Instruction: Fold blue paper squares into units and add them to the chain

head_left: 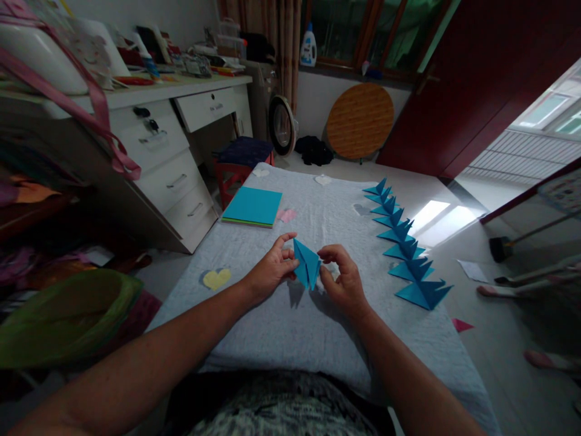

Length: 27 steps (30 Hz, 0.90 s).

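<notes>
A folded blue paper piece point(307, 264) stands between my hands above a table covered in a grey cloth point(281, 315). My left hand point(272, 269) pinches its left edge with thumb and fingers. My right hand point(342, 275) pinches its right lower edge, fingers curled. A row of several folded blue paper pieces point(402, 245) lies along the right side of the cloth. A stack of blue square paper sheets point(253, 206) rests at the far left of the cloth.
A white desk with drawers point(177, 151) stands to the left, cluttered on top. A red stool point(236, 166) sits beyond the table. A green bag point(68, 315) is near left. A round wooden board point(360, 120) leans on the far wall. Heart shapes dot the cloth.
</notes>
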Tool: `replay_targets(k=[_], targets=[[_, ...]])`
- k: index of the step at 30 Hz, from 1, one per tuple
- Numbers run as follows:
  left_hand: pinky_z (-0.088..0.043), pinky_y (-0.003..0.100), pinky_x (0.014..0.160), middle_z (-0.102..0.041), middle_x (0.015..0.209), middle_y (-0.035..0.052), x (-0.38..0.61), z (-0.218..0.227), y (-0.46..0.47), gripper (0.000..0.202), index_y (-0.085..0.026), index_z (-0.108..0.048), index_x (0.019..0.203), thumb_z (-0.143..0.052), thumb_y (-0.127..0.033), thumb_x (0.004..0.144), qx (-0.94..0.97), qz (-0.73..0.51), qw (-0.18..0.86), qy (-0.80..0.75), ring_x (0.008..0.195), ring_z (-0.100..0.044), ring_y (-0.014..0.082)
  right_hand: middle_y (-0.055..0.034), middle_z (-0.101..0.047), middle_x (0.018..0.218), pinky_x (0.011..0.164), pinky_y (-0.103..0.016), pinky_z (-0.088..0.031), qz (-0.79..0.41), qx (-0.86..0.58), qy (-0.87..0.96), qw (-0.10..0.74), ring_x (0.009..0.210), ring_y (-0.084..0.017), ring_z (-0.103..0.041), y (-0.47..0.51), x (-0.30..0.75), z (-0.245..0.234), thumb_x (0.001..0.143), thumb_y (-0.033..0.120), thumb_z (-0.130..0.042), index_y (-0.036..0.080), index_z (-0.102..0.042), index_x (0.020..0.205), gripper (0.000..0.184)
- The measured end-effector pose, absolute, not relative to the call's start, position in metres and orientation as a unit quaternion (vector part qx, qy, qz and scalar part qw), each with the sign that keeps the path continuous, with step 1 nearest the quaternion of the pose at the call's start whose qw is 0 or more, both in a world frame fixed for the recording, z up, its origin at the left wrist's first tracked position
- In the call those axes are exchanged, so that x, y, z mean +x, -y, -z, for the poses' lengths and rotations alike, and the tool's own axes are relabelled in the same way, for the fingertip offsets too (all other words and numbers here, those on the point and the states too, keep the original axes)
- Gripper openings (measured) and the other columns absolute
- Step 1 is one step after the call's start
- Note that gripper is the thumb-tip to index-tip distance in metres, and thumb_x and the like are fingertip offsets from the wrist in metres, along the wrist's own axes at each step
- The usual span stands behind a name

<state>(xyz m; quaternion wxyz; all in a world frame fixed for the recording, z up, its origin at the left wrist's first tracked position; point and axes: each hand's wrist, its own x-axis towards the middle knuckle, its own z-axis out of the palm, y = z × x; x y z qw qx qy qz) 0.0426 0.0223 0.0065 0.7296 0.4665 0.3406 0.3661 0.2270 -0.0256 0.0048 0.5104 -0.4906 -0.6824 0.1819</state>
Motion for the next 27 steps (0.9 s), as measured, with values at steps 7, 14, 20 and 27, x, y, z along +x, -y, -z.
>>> replay_targets(k=[7, 14, 20, 27], targets=[[-0.046, 0.022, 0.064, -0.063, 0.097, -0.0004, 0.0455, -0.0063, -0.0193, 0.083, -0.032, -0.027, 0.143, -0.076, -0.026, 0.075, 0.428, -0.361, 0.762, -0.326, 0.072, -0.063, 0.0108, -0.0043, -0.066, 0.094, 0.076, -0.034, -0.054, -0.196, -0.492, 0.661, 0.532, 0.086, -0.019, -0.064, 0.0243, 0.2246, -0.0017, 0.084, 0.018, -0.056, 0.023, -0.058, 0.102, 0.018], [-0.048, 0.021, 0.061, -0.060, 0.101, 0.0009, 0.0470, -0.0063, -0.0169, 0.077, -0.028, -0.030, 0.142, -0.073, -0.024, 0.078, 0.461, -0.333, 0.749, -0.340, 0.071, -0.060, 0.0102, -0.0016, -0.059, 0.083, 0.073, -0.032, -0.048, -0.159, -0.502, 0.679, 0.510, 0.078, -0.018, -0.057, 0.0238, 0.2269, -0.0068, 0.085, 0.018, -0.057, 0.023, -0.057, 0.087, 0.005], [-0.049, 0.022, 0.063, -0.058, 0.114, 0.0058, 0.0476, -0.0036, -0.0191, 0.073, -0.027, -0.033, 0.140, -0.072, -0.022, 0.078, 0.480, -0.345, 0.727, -0.348, 0.072, -0.061, 0.0099, -0.0006, -0.057, 0.080, 0.071, -0.032, -0.047, -0.167, -0.517, 0.662, 0.516, 0.075, -0.017, -0.055, 0.0244, 0.2254, -0.0047, 0.083, 0.020, -0.056, 0.023, -0.053, 0.085, 0.005], [-0.048, 0.026, 0.071, -0.062, 0.113, 0.0070, 0.0456, 0.0023, -0.0218, 0.039, -0.019, -0.054, 0.112, -0.071, -0.026, 0.078, 0.464, -0.347, 0.748, -0.323, 0.078, -0.061, 0.0119, 0.0001, -0.058, 0.077, 0.068, -0.030, -0.047, -0.160, -0.521, 0.662, 0.515, 0.072, -0.016, -0.056, 0.0241, 0.2258, -0.0072, 0.083, 0.018, -0.055, 0.022, -0.057, 0.084, 0.005]])
